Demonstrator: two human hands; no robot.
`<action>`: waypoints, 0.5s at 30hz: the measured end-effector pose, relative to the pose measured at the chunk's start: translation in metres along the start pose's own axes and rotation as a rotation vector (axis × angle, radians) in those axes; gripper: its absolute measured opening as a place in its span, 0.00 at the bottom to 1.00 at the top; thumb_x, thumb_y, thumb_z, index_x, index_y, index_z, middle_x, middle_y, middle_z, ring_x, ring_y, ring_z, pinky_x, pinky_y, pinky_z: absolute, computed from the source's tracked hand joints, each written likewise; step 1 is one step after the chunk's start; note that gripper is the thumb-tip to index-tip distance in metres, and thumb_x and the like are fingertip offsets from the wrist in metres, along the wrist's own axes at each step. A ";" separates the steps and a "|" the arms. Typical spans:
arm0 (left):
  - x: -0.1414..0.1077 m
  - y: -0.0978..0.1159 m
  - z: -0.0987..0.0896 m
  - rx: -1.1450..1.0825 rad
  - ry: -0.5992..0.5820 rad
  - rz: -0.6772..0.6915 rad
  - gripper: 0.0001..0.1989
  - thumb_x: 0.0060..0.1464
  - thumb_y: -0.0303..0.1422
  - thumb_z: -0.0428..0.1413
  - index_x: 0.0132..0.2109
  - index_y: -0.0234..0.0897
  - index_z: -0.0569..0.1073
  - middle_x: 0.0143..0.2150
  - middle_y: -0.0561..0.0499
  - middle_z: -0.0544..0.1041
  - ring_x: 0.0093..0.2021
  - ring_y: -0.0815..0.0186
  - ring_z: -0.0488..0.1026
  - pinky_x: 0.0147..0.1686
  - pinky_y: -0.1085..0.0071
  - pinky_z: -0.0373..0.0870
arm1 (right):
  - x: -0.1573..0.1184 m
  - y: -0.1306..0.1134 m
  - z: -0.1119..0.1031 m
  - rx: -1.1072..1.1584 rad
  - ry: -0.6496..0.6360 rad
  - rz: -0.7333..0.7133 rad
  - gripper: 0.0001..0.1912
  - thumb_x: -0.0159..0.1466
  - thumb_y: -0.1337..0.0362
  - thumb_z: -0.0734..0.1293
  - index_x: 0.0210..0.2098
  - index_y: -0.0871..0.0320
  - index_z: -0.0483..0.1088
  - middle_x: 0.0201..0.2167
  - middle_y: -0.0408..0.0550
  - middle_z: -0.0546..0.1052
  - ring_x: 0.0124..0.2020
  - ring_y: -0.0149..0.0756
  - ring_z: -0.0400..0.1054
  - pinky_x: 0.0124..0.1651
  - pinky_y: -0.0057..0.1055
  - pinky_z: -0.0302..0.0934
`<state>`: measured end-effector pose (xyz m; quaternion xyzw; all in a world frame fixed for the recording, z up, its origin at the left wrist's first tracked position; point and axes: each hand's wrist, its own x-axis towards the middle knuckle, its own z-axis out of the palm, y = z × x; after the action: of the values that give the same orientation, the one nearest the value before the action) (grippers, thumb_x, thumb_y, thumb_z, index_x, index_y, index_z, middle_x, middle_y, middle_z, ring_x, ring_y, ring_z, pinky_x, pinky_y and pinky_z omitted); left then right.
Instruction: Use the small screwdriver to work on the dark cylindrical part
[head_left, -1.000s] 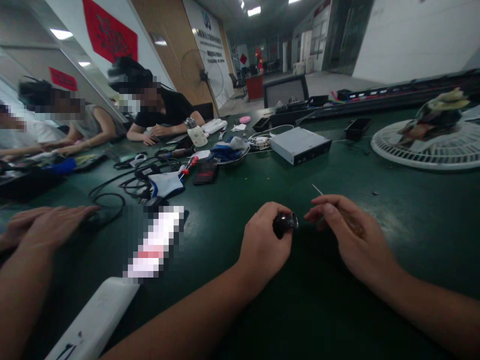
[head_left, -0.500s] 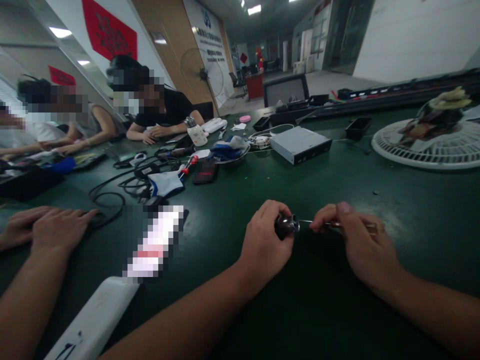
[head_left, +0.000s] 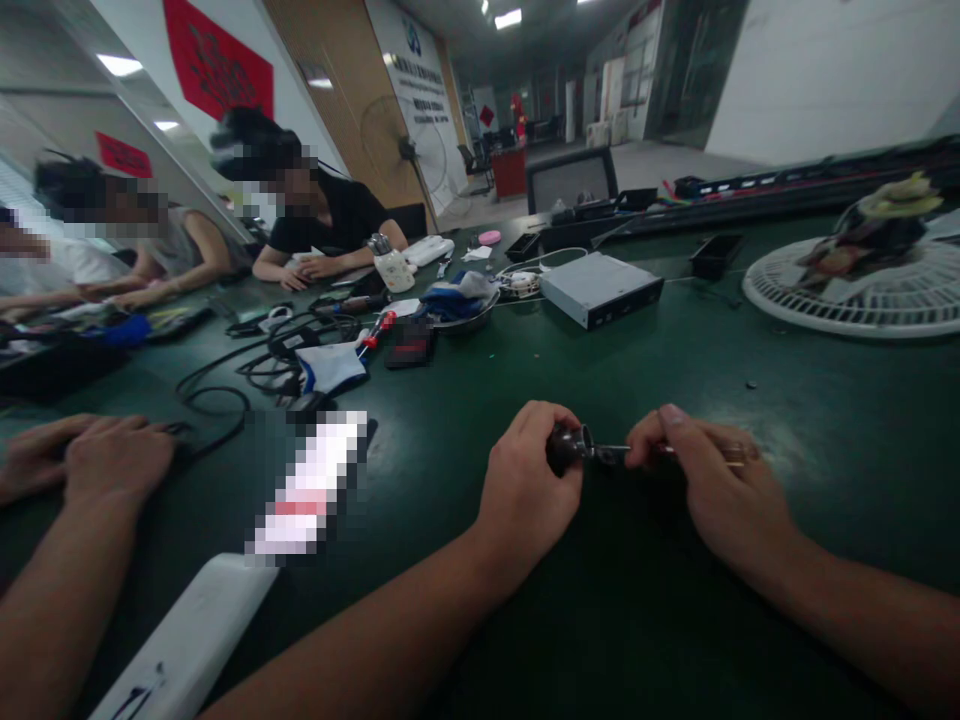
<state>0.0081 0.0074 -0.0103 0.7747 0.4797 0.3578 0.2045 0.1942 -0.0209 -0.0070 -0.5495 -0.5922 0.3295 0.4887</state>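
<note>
- 1 left hand [head_left: 525, 495], curled closed around 1 dark metal cylinder [head_left: 566, 448]
- 1 right hand [head_left: 720, 490], pinching 1 thin metal pick [head_left: 611, 451], tip touching the cylinder, near the green desk [head_left: 637, 640]'s front edge

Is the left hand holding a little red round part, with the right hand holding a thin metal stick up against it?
Not red: the head view shows the little round part in the left hand is dark and shiny. The right hand does hold the thin metal stick up against it.
</note>
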 end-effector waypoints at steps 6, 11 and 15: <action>0.001 0.002 -0.001 0.015 -0.045 0.020 0.13 0.50 0.20 0.57 0.42 0.40 0.71 0.42 0.53 0.75 0.41 0.65 0.73 0.40 0.66 0.71 | -0.001 -0.002 -0.001 0.033 0.015 -0.027 0.29 0.72 0.46 0.55 0.25 0.54 0.75 0.27 0.47 0.78 0.30 0.36 0.71 0.35 0.33 0.64; 0.000 0.000 0.000 0.009 0.036 -0.098 0.13 0.55 0.24 0.57 0.47 0.41 0.70 0.44 0.50 0.77 0.44 0.62 0.75 0.45 0.61 0.74 | -0.003 -0.005 -0.001 0.103 0.116 0.072 0.26 0.71 0.46 0.57 0.28 0.53 0.74 0.15 0.42 0.70 0.19 0.34 0.67 0.24 0.31 0.60; -0.001 -0.002 0.003 -0.028 0.054 -0.114 0.14 0.58 0.27 0.56 0.51 0.41 0.69 0.47 0.47 0.77 0.47 0.60 0.76 0.49 0.57 0.74 | -0.002 -0.002 0.001 -0.037 0.048 0.017 0.18 0.70 0.49 0.62 0.31 0.53 0.73 0.23 0.44 0.75 0.26 0.36 0.72 0.29 0.33 0.64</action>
<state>0.0085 0.0080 -0.0138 0.7332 0.5234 0.3729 0.2224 0.1926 -0.0233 -0.0060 -0.5710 -0.5818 0.3092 0.4898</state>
